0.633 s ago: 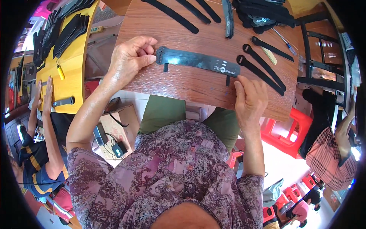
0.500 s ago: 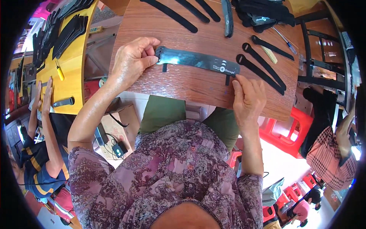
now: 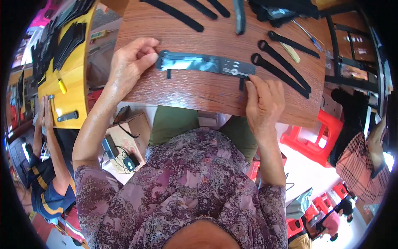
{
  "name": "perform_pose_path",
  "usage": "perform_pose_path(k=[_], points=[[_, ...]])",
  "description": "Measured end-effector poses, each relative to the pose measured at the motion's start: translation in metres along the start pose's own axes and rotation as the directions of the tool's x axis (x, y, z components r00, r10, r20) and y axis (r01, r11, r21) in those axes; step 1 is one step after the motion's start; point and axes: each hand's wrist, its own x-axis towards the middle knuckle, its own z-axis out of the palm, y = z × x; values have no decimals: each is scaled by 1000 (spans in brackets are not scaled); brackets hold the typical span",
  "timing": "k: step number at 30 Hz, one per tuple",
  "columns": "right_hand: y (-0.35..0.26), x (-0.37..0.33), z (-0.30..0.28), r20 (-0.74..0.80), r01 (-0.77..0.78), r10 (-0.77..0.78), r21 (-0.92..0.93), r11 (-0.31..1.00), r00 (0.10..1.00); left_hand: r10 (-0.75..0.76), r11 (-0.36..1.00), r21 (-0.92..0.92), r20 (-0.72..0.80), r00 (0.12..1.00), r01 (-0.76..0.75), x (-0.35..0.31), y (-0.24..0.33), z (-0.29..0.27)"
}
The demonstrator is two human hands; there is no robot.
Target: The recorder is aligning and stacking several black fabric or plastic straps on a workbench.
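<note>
A long black hook-and-loop strap with a glossy printed sleeve (image 3: 190, 64) lies across the wooden table in front of me. My left hand (image 3: 132, 62) has its thumb and curled fingers closed at the strap's looped left end. At the other end, my right hand (image 3: 266, 97) pinches the lower right corner between thumb and forefinger. Two short dark tabs stick out below the strap, one near each end; the right one (image 3: 241, 85) is beside my right fingertips. Bare black straps with round eyelets (image 3: 282, 74) lie to the right of it.
More straps (image 3: 178, 16) lie toward the far edge, near a dark pile (image 3: 286, 14). A screwdriver (image 3: 313, 40) and a pale stick (image 3: 291, 53) are at the right. On the yellow table (image 3: 78, 95), another person's hands (image 3: 45, 114) rest near stacked straps. A red stool (image 3: 311, 145) stands below right.
The view has shifted slightly, so the table things appear a little further left. Both my hands stay at the ends of the strap. The other person's hands have come closer together.
</note>
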Motion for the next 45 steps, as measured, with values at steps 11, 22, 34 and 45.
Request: perform_pose_path(k=[11, 22, 34, 45], points=[[-7, 2, 7, -54, -251, 252, 22, 968, 966, 393, 904, 121, 145, 908, -411, 15, 59, 37], [-5, 0, 8, 38, -412, 411, 8, 911, 911, 503, 821, 100, 342, 794, -563, 37, 75, 111], [-6, 8, 11, -5, -364, 364, 28, 931, 931, 242, 934, 113, 493, 835, -338, 62, 86, 114], [-1, 6, 18, -42, -306, 308, 44, 951, 951, 91, 907, 246, 677, 730, -341, 94, 111, 127]])
